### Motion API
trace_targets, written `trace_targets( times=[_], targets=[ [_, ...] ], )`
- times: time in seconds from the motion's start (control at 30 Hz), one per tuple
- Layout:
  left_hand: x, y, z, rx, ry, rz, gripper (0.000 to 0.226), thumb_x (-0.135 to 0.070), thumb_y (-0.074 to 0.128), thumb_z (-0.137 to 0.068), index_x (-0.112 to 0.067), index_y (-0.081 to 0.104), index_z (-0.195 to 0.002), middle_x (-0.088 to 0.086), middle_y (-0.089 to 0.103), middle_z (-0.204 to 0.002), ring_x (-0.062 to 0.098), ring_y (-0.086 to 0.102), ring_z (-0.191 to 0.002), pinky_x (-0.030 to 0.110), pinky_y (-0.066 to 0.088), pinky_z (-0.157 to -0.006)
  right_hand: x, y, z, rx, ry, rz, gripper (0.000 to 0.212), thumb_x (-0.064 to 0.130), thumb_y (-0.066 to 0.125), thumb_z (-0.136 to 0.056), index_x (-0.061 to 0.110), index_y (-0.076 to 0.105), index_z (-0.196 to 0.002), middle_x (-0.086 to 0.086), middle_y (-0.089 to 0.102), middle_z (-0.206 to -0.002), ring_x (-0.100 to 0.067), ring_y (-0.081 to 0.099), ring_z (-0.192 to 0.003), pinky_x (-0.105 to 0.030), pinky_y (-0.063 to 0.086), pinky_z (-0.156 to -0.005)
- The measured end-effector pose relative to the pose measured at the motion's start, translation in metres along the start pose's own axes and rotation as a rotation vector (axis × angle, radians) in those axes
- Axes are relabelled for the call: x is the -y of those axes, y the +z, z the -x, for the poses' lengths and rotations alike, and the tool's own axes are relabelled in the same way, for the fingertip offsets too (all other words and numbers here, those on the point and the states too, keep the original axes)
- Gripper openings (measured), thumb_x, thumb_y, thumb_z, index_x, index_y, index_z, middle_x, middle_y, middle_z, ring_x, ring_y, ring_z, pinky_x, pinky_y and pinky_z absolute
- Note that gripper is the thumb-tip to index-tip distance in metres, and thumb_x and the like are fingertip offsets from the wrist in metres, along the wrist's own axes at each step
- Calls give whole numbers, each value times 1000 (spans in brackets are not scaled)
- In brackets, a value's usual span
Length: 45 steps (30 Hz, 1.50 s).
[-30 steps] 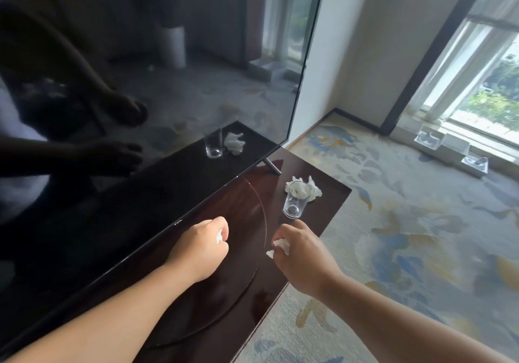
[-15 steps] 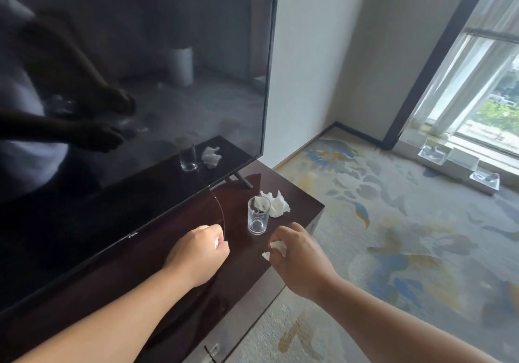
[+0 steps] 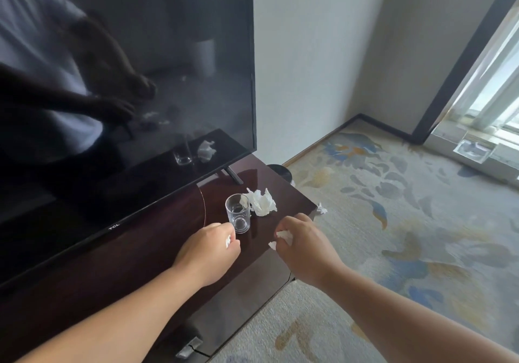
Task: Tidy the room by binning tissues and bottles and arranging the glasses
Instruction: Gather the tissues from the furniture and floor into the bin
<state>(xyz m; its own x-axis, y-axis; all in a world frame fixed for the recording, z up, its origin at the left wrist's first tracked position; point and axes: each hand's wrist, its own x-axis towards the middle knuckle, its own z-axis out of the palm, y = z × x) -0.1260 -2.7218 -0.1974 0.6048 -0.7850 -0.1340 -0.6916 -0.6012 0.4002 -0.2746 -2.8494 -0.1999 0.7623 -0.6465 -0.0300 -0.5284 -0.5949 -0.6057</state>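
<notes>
Two fists, left hand and right hand, each grip one tissue; one glass

Our left hand and right hand hover side by side over the near corner of the cabinet, each closed on a scrap of tissue. Just ahead of our left knuckles stands the glass, upright on the cabinet top. Beyond the glass and slightly right, touching it, lies a crumpled tissue, ahead of our right hand. Behind both stands the television. Right of our right hand, off the cabinet's edge, another tissue lies on the carpet
</notes>
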Motion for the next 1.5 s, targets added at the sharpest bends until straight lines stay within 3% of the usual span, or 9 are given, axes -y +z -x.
trace_targets(
  times=[0.17, 0.33, 0.63, 0.87, 1.1, 1.3, 1.4, 1.5],
  targets=[
    [-4, 5, -22, 15, 23, 28, 22, -32, 47, -89, -16, 50, -74, -4, 55, -82, 21, 54, -75, 33, 41, -62, -6, 3, -22, 25, 21, 17, 9, 25, 53, -91, 25, 61, -95, 9, 49, -101, -13, 56, -82, -22, 40, -63],
    [-10, 2, -58, 21, 52, 54, 32, -32, 45, -88, -12, 41, -64, 0, 52, -64, 25, 51, -63, 33, 30, -50, -12, -5, -49, 53, 38, 43, 7, 23, 56, -90, 24, 62, -93, 10, 47, -97, -9, 52, -78, -14, 34, -56],
    [-22, -6, -104, -10, 72, 70, 34, -35, 45, -92, -8, 53, -73, 0, 61, -70, 24, 59, -69, 38, 43, -55, -32, -17, -100, 73, 42, 88, 12, 31, 64, -87, 21, 65, -93, 8, 53, -100, -10, 53, -83, -11, 35, -60],
    [-48, 1, -138, -91, -89, 68, 33, -35, 47, -91, -20, 45, -61, -6, 51, -60, 13, 46, -57, 28, 32, -48, -65, -33, -155, 198, -76, 85, 4, 27, 60, -88, 24, 62, -88, 9, 53, -96, -7, 53, -78, -16, 34, -55],
    [-96, 34, -155, -164, -317, 76, 37, -29, 46, -90, -16, 34, -57, -1, 44, -58, 17, 39, -55, 33, 27, -52, -113, -57, -211, 361, -235, 55, 7, 23, 57, -88, 29, 60, -86, 12, 51, -94, -6, 53, -78, -17, 37, -56],
    [-114, 50, -154, -150, -392, 66, 34, -26, 41, -88, -23, 29, -56, -2, 34, -52, 15, 36, -57, 34, 43, -66, -130, -59, -235, 437, -307, 36, 9, 20, 56, -87, 25, 63, -89, 8, 52, -95, -10, 55, -80, -19, 41, -61],
    [-112, 56, -149, -127, -433, 74, 32, -25, 41, -88, -22, 32, -58, -3, 35, -53, 14, 34, -52, 30, 31, -51, -128, -50, -244, 478, -336, 45, 8, 21, 57, -86, 28, 60, -88, 9, 53, -96, -9, 55, -82, -22, 45, -67],
    [-107, 61, -144, -150, -485, 112, 31, -21, 48, -89, -23, 38, -60, -5, 41, -54, 11, 36, -47, 26, 26, -46, -121, -41, -248, 506, -357, 56, 9, 21, 56, -86, 29, 59, -89, 9, 53, -100, -10, 56, -83, -20, 43, -64]
  ],
)
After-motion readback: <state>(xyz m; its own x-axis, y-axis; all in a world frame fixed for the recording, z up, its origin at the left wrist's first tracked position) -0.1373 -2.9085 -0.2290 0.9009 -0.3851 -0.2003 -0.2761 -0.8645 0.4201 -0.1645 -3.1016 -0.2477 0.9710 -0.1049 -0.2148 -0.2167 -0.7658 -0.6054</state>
